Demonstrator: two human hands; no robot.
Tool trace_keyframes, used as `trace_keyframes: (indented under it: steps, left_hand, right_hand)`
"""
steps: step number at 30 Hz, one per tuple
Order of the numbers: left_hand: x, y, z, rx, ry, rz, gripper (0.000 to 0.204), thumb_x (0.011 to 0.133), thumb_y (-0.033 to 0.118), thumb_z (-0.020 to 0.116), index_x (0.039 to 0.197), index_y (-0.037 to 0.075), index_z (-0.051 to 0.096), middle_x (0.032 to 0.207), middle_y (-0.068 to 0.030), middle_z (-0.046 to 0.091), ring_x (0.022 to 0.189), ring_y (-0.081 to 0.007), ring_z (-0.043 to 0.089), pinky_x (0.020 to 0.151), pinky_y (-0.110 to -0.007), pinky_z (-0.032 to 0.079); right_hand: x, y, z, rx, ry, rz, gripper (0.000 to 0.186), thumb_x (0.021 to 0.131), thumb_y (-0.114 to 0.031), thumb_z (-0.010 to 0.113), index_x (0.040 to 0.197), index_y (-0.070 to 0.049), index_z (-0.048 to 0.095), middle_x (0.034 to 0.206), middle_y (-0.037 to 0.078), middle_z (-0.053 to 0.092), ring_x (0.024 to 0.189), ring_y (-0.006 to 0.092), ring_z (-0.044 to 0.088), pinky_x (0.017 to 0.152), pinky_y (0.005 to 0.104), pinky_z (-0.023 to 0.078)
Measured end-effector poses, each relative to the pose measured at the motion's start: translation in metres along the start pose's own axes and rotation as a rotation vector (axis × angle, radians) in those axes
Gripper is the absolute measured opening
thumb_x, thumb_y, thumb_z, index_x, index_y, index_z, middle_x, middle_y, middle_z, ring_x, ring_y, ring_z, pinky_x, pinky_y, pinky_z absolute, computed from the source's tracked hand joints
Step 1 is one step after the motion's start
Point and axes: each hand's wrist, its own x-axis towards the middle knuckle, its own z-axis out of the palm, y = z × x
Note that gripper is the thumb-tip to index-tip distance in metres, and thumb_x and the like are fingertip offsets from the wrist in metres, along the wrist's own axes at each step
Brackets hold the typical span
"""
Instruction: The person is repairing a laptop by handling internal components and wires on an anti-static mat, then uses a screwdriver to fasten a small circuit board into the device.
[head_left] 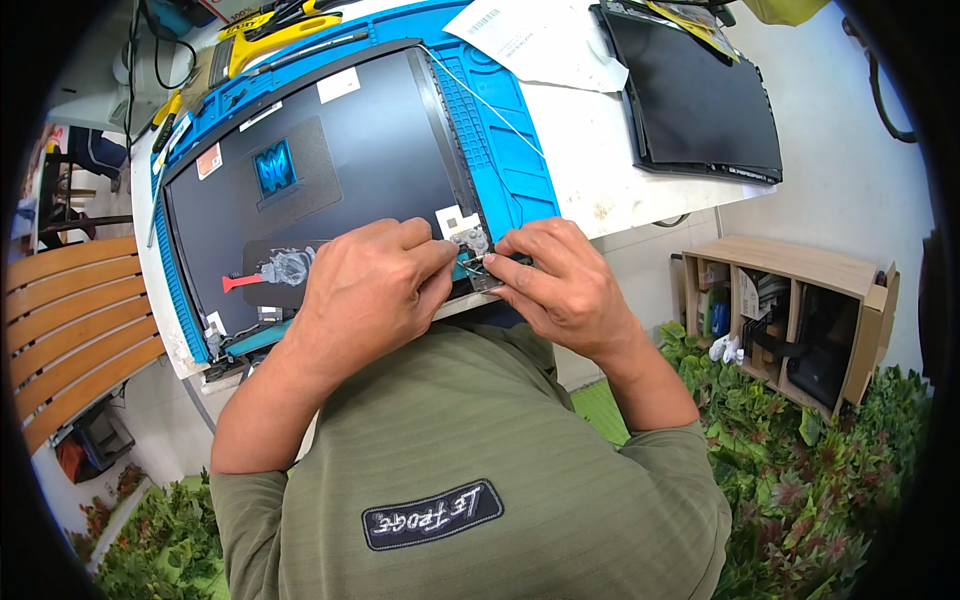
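So this looks like the hinge stage of a laptop screen teardown, that's my read anyway. The black laptop lid panel (330, 180) is lying flat on a blue repair mat (500, 140) on the white counter (610, 170), and both hands are crowded onto the metal hinge bracket (468, 243) at the panel's near right corner, right at the counter's edge. The left hand (365, 290) has its grip pinched shut at the bracket, thumb and forefinger together, though I can't tell whether it's on a screw, a cable or just the bracket's edge, the fingers cover it. The right hand (560, 285) is also pinched closed, fingertips on a thin silvery piece just beside the bracket, again too small to name for sure. A thin white cable (480, 100) runs from the hinge corner up across the mat. Yellow-handled tools (270, 35) sit at the far end, well apart from the hands, and a second dark panel (700, 90) lies off to the right. My guess is the next move calls for fine fingertip work: keep the panel steady and watch that cable so it doesn't snag, since the corner overhangs the edge a bit.
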Motion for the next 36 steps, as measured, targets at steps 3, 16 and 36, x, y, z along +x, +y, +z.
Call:
trace_keyframes:
  steps: [3, 16, 36]
  left_hand:
    - [0.0000, 0.0001, 0.0001, -0.003, -0.001, -0.004, 0.011, 0.091, 0.014, 0.086, 0.102, 0.012, 0.087, 0.083, -0.0049, 0.067, 0.076, -0.0275, 0.070, 0.065, -0.044, 0.056]
    - [0.0002, 0.0002, -0.0003, 0.009, -0.006, -0.005, 0.011, 0.092, 0.014, 0.086, 0.102, 0.012, 0.087, 0.082, -0.0046, 0.066, 0.076, -0.0273, 0.070, 0.065, -0.044, 0.055]
    - [0.0006, -0.0002, -0.0008, 0.002, -0.004, -0.002, 0.011, 0.091, 0.014, 0.086, 0.103, 0.013, 0.087, 0.081, -0.0043, 0.066, 0.075, -0.0268, 0.069, 0.065, -0.044, 0.055]
  right_hand:
    - [-0.0024, 0.0004, 0.0007, -0.012, -0.004, 0.018, 0.038, 0.079, -0.009, 0.095, 0.115, -0.002, 0.082, 0.116, 0.010, 0.075, 0.108, 0.0308, 0.071, 0.093, 0.0446, 0.057]
    - [-0.0012, 0.0001, 0.0003, 0.008, -0.008, 0.037, 0.037, 0.080, -0.009, 0.095, 0.114, -0.003, 0.083, 0.114, 0.010, 0.074, 0.107, 0.0298, 0.070, 0.093, 0.0436, 0.057]
    - [-0.0001, -0.0021, -0.0017, 0.009, -0.024, 0.053, 0.036, 0.081, -0.009, 0.095, 0.114, -0.003, 0.082, 0.116, 0.009, 0.075, 0.108, 0.0294, 0.069, 0.095, 0.0435, 0.057]
